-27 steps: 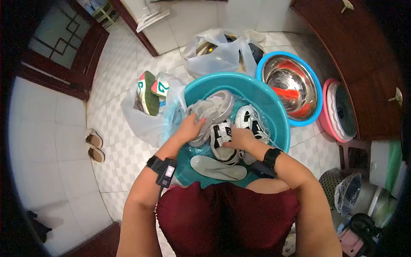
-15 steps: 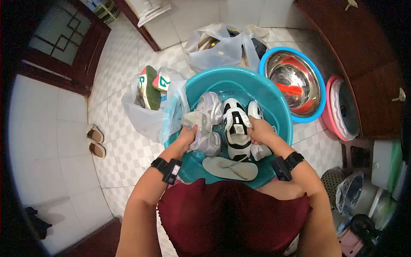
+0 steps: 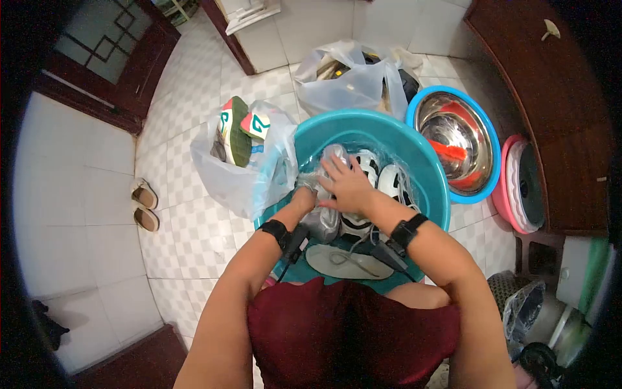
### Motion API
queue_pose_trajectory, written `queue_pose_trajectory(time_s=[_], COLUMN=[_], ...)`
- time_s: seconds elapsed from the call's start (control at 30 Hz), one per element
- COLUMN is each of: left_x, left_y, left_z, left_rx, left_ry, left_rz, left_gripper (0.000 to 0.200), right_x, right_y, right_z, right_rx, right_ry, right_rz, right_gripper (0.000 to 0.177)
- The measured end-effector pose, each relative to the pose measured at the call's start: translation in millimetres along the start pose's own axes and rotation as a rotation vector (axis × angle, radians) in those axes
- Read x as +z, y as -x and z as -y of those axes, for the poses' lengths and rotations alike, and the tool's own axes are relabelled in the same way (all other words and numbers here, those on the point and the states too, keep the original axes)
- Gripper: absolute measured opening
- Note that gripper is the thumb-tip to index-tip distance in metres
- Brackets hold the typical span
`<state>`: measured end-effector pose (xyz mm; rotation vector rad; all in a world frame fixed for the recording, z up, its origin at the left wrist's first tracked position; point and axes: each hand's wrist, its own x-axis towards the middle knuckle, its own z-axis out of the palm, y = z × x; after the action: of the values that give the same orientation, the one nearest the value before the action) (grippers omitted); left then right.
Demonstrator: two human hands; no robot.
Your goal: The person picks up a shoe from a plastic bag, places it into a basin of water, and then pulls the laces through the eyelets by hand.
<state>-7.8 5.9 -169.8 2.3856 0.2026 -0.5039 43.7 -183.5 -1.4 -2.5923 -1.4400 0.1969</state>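
Note:
A teal tub (image 3: 433,155) with water in it holds several shoes. At its left side my left hand (image 3: 307,197) grips the edge of a silver-grey shoe (image 3: 320,224); some of its fingers are hidden. My right hand (image 3: 350,187) lies over the silver-grey shoes with its fingers spread, and it holds nothing. Beneath and beside that hand is a black-and-white sneaker (image 3: 368,165). Another white-and-black shoe (image 3: 391,181) rests farther right. A pale insole-like flat piece (image 3: 324,260) with a shoelace across it lies at the near side of the tub.
Left of the tub, a plastic bag (image 3: 223,178) contains green-soled shoes (image 3: 240,139). Another filled plastic bag (image 3: 350,87) stands behind. A blue-rimmed metal basin (image 3: 447,117) with an orange-red brush (image 3: 448,152) and a pink basin (image 3: 505,188) are right. Slippers (image 3: 145,194) lie left.
My right hand has let go of the right-hand shoe and moved left over the silver-grey shoes, fingers spreading. My left hand stays at the silver-grey shoe. The view has shifted slightly.

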Motion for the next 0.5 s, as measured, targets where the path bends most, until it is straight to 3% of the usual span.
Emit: queue_pose_trajectory(time_s=[0.07,0.13,0.2,0.3,0.4,0.43,0.47,0.5], left_x=[0,-8,-16,-76,-88,-83,-77,-80], left_y=[-2,4,16,67,76,74,75,82], left_z=[7,6,-6,-79,-86,-75,-62,-68], left_rx=[0.031,0.021,-0.033,-0.136,-0.229,-0.111,-0.135,-0.161], left_ry=[0.023,0.134,0.441,0.392,0.286,0.33,0.344,0.362], left_rz=[-0.044,-0.065,-0.147,0.053,0.191,0.187,0.188,0.19], left_gripper=[0.038,0.046,0.047,0.049,0.055,0.056,0.055,0.055], right_x=[14,24,31,51,62,67,74,54], right_y=[-2,-8,-12,-23,-23,-18,-15,-11], right_z=[4,9,16,23,30,32,35,43], right_rx=[0.035,0.049,0.063,0.088,0.078,0.066,0.054,0.036], right_ry=[0.005,0.065,0.139,0.259,0.277,0.258,0.238,0.214], right_rz=[0.216,0.242,0.257,0.335,0.32,0.298,0.279,0.377], right_gripper=[0.075,0.075,0.074,0.072,0.059,0.056,0.053,0.045])
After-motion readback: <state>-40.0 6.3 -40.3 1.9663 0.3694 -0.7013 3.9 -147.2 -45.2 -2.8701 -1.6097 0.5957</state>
